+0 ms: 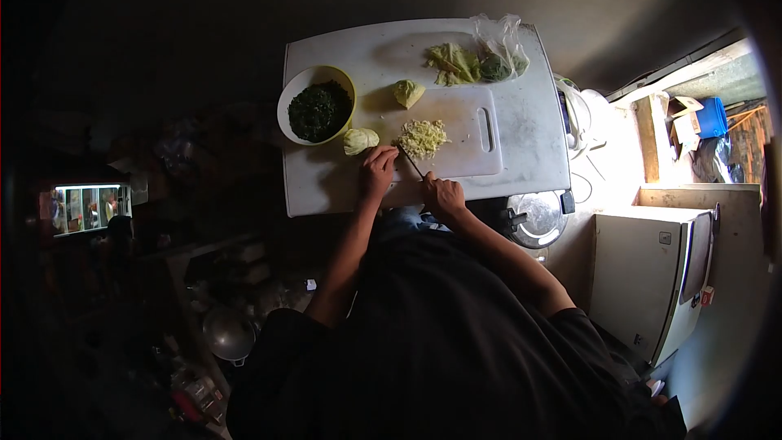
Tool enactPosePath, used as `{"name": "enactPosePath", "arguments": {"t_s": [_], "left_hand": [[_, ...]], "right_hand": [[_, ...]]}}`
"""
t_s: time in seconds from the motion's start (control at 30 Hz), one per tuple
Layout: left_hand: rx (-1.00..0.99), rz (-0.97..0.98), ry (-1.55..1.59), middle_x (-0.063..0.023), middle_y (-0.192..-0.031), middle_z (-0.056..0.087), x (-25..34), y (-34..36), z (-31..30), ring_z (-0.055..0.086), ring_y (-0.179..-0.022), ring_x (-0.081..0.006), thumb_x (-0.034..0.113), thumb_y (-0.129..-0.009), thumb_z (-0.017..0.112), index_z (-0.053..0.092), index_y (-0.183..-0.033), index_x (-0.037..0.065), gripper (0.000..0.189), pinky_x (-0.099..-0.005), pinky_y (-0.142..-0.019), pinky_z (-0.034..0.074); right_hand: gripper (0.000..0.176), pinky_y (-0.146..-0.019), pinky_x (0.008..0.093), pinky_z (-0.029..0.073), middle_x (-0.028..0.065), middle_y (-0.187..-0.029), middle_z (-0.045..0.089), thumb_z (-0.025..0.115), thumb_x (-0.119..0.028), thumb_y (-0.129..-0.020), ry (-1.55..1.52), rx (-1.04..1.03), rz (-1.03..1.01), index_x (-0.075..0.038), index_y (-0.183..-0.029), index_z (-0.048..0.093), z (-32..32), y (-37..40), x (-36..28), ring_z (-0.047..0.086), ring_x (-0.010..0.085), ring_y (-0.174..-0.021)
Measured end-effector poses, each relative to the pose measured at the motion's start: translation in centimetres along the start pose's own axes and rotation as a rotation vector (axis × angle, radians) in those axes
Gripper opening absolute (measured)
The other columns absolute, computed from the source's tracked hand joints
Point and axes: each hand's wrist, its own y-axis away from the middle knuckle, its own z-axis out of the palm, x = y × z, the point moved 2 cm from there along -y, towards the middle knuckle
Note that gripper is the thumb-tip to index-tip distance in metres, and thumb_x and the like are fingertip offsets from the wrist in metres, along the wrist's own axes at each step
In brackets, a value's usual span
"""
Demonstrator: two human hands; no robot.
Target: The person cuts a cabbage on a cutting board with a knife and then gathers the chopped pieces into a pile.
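Note:
My right hand [444, 197] is closed around the handle of a knife [412, 165]. Its blade slants up and left along the near side of a pile of chopped cabbage [423, 138]. Bent and pressed together, the fingers of my left hand [380, 169] are at the knife's tip end; whatever they pinch is too small to make out. Under the pile lies a white cutting board [464, 159] with a handle slot. One cabbage chunk [359, 142] rests just beyond my left hand, another [409, 93] at the board's far edge.
A yellow-rimmed bowl [353, 87] of chopped dark greens stands at the table's left. Loose cabbage leaves [453, 63] and a clear plastic bag [503, 42] with greens lie at the far right of the white table [533, 143]. A lidded metal pot [538, 218] is below its right edge.

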Motion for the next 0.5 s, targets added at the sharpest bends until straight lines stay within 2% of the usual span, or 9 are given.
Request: {"name": "enactPosePath", "arguments": {"t_s": [0.03, 0.17, 0.37, 0.47, 0.5], "left_hand": [[-0.003, -0.019, -0.001, -0.0082, -0.090, 0.068, -0.1, 0.1, 0.1, 0.066, -0.083, -0.0296, 0.002, -0.083, 0.068, 0.070, -0.090, 0.004, 0.007, -0.0373, -0.071, 0.053], [-0.009, -0.050, -0.039, -0.0086, -0.091, 0.067, -0.3, 0.6, 0.2, 0.066, -0.083, -0.0307, 0.003, -0.085, 0.066, 0.070, -0.092, 0.004, 0.007, -0.0380, -0.071, 0.053], [-0.028, -0.088, -0.064, -0.0087, -0.093, 0.068, -0.5, 0.8, 0.1, 0.066, -0.085, -0.0309, 0.004, -0.087, 0.065, 0.070, -0.091, 0.004, 0.007, -0.0389, -0.072, 0.053], [-0.021, -0.101, -0.040, -0.0085, -0.093, 0.069, -0.7, 0.9, 0.4, 0.067, -0.086, -0.0299, 0.003, -0.085, 0.065, 0.070, -0.091, 0.004, 0.007, -0.0386, -0.074, 0.054], [0.005, -0.092, -0.043, -0.0083, -0.093, 0.069, -0.9, 0.9, 0.5, 0.067, -0.087, -0.0292, 0.003, -0.085, 0.066, 0.070, -0.090, 0.004, 0.007, -0.0382, -0.075, 0.054]], "right_hand": [[0.020, -0.058, 0.0476, 0.052, 0.0156, -0.070, 0.066, 0.052, -0.021, -0.090, -0.037, 0.022, -0.007, -0.002, -0.093, 0.052, -0.3, 0.0, -0.1, 0.068, 0.0349, -0.069], [0.019, -0.057, 0.0486, 0.052, 0.0155, -0.066, 0.065, 0.050, -0.021, -0.092, -0.048, 0.113, -0.014, -0.002, -0.089, 0.051, -0.9, 0.0, -0.5, 0.067, 0.0358, -0.064], [0.021, -0.053, 0.0502, 0.051, 0.0178, -0.063, 0.065, 0.047, -0.021, -0.093, -0.130, 0.012, 0.041, -0.001, -0.087, 0.052, -1.8, 0.1, -1.1, 0.066, 0.0360, -0.058], [0.022, -0.053, 0.0495, 0.051, 0.0188, -0.065, 0.066, 0.046, -0.021, -0.094, -0.110, 0.000, 0.037, -0.001, -0.086, 0.052, -2.1, 0.3, -1.1, 0.067, 0.0355, -0.060], [0.020, -0.054, 0.0470, 0.052, 0.0164, -0.065, 0.066, 0.049, -0.022, -0.092, -0.078, -0.017, 0.040, -0.002, -0.088, 0.052, -2.3, 0.2, -1.2, 0.068, 0.0334, -0.060]]}}
